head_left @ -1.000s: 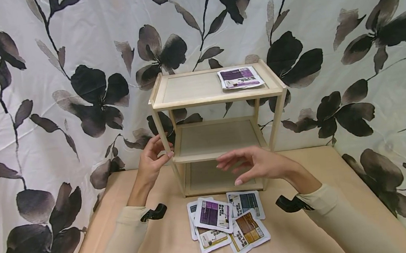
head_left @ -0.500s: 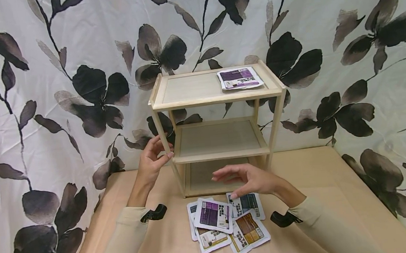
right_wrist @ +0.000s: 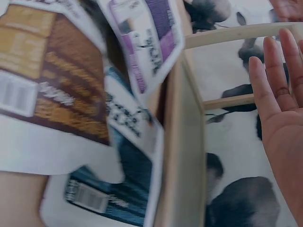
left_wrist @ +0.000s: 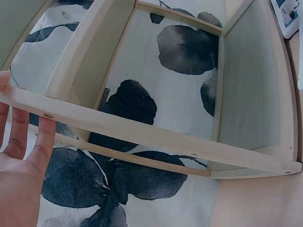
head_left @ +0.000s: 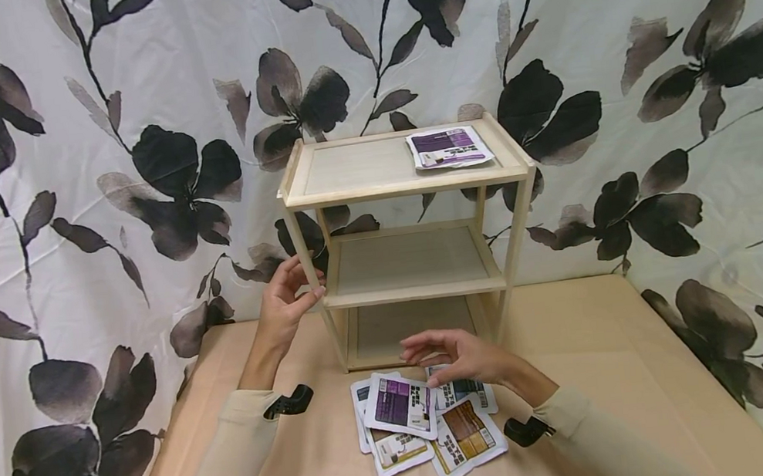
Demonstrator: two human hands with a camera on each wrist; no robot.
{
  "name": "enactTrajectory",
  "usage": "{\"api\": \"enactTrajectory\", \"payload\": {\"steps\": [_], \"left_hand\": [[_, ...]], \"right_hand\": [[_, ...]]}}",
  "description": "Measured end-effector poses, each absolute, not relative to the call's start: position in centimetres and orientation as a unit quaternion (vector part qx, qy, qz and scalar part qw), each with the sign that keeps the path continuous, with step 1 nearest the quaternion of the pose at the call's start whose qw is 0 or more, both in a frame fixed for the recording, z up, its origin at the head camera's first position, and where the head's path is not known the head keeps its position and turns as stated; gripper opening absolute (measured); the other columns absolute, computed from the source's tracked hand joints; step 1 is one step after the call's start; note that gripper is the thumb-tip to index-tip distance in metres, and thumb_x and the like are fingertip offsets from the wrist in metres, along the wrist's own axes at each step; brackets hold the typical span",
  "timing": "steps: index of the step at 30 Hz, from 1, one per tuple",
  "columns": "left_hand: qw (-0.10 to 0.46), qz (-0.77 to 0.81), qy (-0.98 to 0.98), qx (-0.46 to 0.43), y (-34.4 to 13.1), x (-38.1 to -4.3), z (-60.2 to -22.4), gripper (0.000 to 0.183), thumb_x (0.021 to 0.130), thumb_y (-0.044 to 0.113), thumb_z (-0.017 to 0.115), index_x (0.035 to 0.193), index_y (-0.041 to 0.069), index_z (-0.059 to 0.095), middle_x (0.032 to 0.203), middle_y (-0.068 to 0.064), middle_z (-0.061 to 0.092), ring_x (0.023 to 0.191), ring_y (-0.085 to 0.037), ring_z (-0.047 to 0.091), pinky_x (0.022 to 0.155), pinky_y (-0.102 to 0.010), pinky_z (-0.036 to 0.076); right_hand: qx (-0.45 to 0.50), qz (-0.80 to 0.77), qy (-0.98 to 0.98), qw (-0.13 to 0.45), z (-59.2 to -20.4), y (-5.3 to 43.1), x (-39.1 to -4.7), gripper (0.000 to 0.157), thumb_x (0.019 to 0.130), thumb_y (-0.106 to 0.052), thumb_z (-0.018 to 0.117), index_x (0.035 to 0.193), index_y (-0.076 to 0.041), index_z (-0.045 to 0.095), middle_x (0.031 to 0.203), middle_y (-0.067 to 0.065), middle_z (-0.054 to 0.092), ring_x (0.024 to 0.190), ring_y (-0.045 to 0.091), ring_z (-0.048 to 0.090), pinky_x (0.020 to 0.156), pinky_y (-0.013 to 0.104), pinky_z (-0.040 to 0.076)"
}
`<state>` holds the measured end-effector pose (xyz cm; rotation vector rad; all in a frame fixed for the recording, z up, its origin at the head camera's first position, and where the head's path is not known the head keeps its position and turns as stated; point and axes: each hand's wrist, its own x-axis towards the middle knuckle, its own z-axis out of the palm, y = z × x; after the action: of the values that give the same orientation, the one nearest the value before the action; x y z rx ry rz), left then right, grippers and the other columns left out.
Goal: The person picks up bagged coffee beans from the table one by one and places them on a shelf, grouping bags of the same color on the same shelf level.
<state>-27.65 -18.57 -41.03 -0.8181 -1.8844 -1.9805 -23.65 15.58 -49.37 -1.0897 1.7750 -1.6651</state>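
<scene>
A three-tier wooden shelf (head_left: 411, 294) stands on the table. My left hand (head_left: 278, 315) holds its left front post, thumb in front and fingers behind; the left wrist view shows fingers (left_wrist: 45, 137) against the post. Several flat printed sachets lie overlapped before the shelf: a purple sachet (head_left: 399, 404) on top, a brown sachet (head_left: 470, 434), a yellow-edged sachet (head_left: 398, 450) and a dark teal sachet (head_left: 471, 397). My right hand (head_left: 464, 356) hovers over the teal and purple sachets, fingers loosely bent and holding nothing. Whether its thumb touches the purple sachet, I cannot tell.
Another purple sachet (head_left: 450, 147) lies at the right of the shelf's top tier. The floral cloth (head_left: 683, 183) hangs right behind the shelf and along both sides. A light tan cover (head_left: 582, 418) spreads over the table.
My right hand has moved down and left, from before the lower tiers to just above the sachets. The left hand, shelf and sachets have stayed put.
</scene>
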Motion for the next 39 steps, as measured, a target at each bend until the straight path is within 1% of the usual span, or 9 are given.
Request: {"api": "enactTrajectory", "payload": {"steps": [4,9,11,17,22,28,30,35,39], "left_hand": [[0.146,-0.686,-0.656,-0.28,-18.6,-27.6,-41.0,0.059,0.085,-0.015,0.069,0.14,0.003,0.054,0.108,0.0,0.067,0.102,-0.03,0.061,0.086,-0.029,0.056],[0.147,-0.688,-0.653,-0.28,-18.6,-27.5,-40.9,0.059,0.085,-0.016,0.069,0.139,0.002,0.054,0.108,0.0,0.068,0.1,-0.021,0.063,0.085,-0.027,0.056],[0.146,-0.689,-0.653,-0.278,-18.6,-27.5,-40.9,0.06,0.085,-0.015,0.069,0.139,0.006,0.055,0.108,0.0,0.067,0.1,-0.018,0.063,0.085,-0.027,0.056],[0.146,-0.688,-0.656,-0.276,-18.5,-27.5,-40.9,0.059,0.085,-0.015,0.068,0.139,0.007,0.055,0.108,0.001,0.067,0.101,-0.017,0.063,0.086,-0.029,0.055],[0.146,-0.689,-0.654,-0.276,-18.5,-27.5,-40.9,0.059,0.085,-0.015,0.069,0.138,0.007,0.056,0.108,0.0,0.068,0.1,-0.018,0.063,0.086,-0.03,0.055],[0.147,-0.687,-0.654,-0.281,-18.6,-27.6,-41.1,0.059,0.086,-0.016,0.068,0.139,0.009,0.056,0.108,0.0,0.067,0.1,-0.017,0.063,0.085,-0.027,0.055],[0.148,-0.687,-0.653,-0.283,-18.6,-27.7,-41.1,0.06,0.086,-0.016,0.067,0.139,0.009,0.056,0.109,0.0,0.067,0.1,-0.017,0.063,0.085,-0.027,0.055],[0.148,-0.686,-0.653,-0.285,-18.6,-27.8,-41.2,0.059,0.087,-0.016,0.067,0.139,0.01,0.057,0.109,0.001,0.067,0.1,-0.018,0.063,0.085,-0.027,0.055],[0.149,-0.685,-0.655,-0.281,-18.6,-27.7,-41.2,0.059,0.087,-0.016,0.067,0.139,0.009,0.057,0.109,0.0,0.068,0.1,-0.026,0.063,0.085,-0.029,0.055]], "right_hand": [[-0.378,-0.599,0.664,0.238,-50.9,15.4,-23.7,0.067,0.089,-0.001,0.076,0.149,0.001,0.045,0.142,0.02,0.056,0.131,0.04,0.052,0.113,0.059,0.038],[-0.361,-0.591,0.681,0.237,-52.0,15.0,-23.5,0.066,0.088,0.006,0.073,0.148,0.0,0.047,0.142,0.017,0.057,0.13,0.041,0.052,0.112,0.06,0.038],[-0.352,-0.589,0.687,0.237,-52.5,14.9,-23.5,0.065,0.088,0.007,0.073,0.147,-0.001,0.048,0.142,0.016,0.057,0.13,0.041,0.052,0.113,0.06,0.038],[-0.328,-0.582,0.707,0.232,-54.0,14.6,-23.5,0.06,0.089,-0.004,0.076,0.144,-0.002,0.053,0.145,0.018,0.055,0.133,0.045,0.051,0.112,0.06,0.037],[-0.307,-0.583,0.718,0.224,-55.0,14.2,-23.3,0.057,0.088,-0.004,0.078,0.141,-0.004,0.057,0.143,0.017,0.057,0.135,0.044,0.05,0.113,0.058,0.037],[-0.303,-0.559,0.742,0.216,-55.4,13.4,-23.1,0.061,0.086,-0.005,0.08,0.142,-0.003,0.056,0.144,0.014,0.058,0.134,0.036,0.054,0.114,0.053,0.039],[-0.304,-0.551,0.745,0.22,-55.3,13.1,-22.9,0.064,0.085,-0.005,0.08,0.143,-0.003,0.054,0.146,0.014,0.057,0.134,0.035,0.054,0.113,0.047,0.041],[-0.296,-0.518,0.773,0.215,-55.5,12.7,-22.5,0.071,0.084,-0.011,0.083,0.148,-0.011,0.051,0.147,0.007,0.055,0.131,0.026,0.056,0.109,0.031,0.044],[-0.311,-0.493,0.787,0.2,-55.8,12.5,-22.2,0.076,0.082,-0.016,0.085,0.15,-0.016,0.05,0.146,0.004,0.056,0.123,0.02,0.058,0.104,0.028,0.046]]}}
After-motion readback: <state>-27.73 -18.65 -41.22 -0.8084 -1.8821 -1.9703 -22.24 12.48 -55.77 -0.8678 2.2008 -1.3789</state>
